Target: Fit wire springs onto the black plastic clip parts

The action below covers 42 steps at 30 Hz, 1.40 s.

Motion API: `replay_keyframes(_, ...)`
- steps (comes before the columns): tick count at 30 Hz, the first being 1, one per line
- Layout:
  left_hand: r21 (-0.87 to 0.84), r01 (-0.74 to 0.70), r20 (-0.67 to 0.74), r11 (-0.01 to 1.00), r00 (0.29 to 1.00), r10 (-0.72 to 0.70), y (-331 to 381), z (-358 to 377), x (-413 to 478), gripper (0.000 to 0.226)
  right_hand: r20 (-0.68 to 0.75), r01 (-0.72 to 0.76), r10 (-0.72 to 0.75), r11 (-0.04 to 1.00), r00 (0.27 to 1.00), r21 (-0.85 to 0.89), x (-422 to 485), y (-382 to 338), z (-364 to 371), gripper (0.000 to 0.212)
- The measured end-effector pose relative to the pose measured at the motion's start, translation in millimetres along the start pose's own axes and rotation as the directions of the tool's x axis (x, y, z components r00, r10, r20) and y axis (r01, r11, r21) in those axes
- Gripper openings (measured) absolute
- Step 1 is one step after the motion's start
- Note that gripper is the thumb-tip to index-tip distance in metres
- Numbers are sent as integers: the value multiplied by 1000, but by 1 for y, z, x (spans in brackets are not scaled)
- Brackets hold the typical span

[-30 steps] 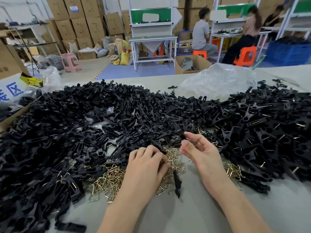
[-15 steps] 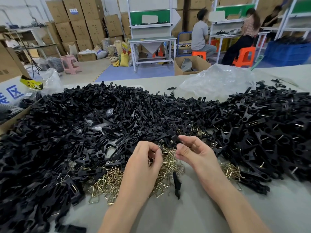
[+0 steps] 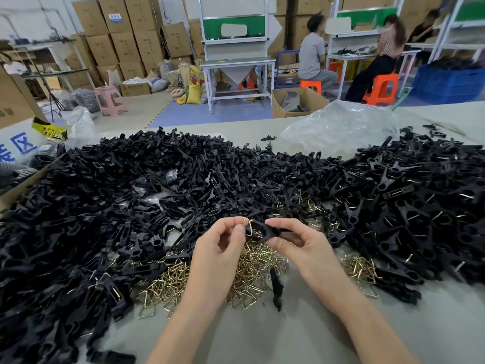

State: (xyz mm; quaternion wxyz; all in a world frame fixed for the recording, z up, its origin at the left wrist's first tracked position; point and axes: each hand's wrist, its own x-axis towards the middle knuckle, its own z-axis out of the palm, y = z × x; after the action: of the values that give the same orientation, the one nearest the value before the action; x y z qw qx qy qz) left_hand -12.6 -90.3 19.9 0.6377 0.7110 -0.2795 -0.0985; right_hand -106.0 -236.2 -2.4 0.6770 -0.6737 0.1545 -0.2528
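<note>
Grey worktable (image 3: pixel 262 337), near centre: left hand (image 3: pixel 217 248) pinches a wire spring (image 3: pixel 249 227); right hand (image 3: pixel 296 243) grips a black clip part (image 3: pixel 266 230). Spring and clip are apparently touching; align them, then press squarely.

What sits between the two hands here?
Head view: a wire spring, pinched by the left hand, meets the black clip part gripped by the right hand.
</note>
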Motion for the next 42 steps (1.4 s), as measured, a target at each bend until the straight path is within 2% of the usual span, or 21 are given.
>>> replay_keyframes(7,-45,53,82,998,995,-50,0,-3,1,24,-61,56,-57,998,997,-8,2,3,-4,35)
replay_keyframes(11,-139,108,229,984,971,-74,-1,-3,0,37,-3,56,-56,998,998,-16,2,2,-5,37)
replay_keyframes(16,-309,217,281,926,951,-129,-2,-6,4,35,55,70,-70,998,996,1,2,2,-7,37)
replay_keyframes(20,-255,242,338,936,929,-149,-5,-7,3,36,83,102,-99,994,992,-32,1,2,-8,41)
replay_keyframes(23,-232,247,349,941,924,-157,-5,-7,3,38,107,141,-130,986,986,-94,1,2,-7,47)
replay_keyframes(28,-233,226,298,946,942,-151,-5,-2,1,34,90,178,-169,979,982,-102,0,0,-7,48)
replay_keyframes(32,-363,252,268,897,950,-158,-4,12,-3,26,80,169,-163,983,983,-76,-2,-3,-7,41)
replay_keyframes(37,-482,306,291,821,940,-180,-3,22,-6,40,117,155,-146,986,982,-67,-6,-8,-1,40)
replay_keyframes(40,-436,320,338,841,924,-177,-6,27,-8,51,167,143,-131,988,977,-65,-10,-9,4,40)
replay_keyframes(42,-411,324,389,852,908,-158,-6,27,-8,49,199,173,-151,980,968,-101,-12,-11,8,42)
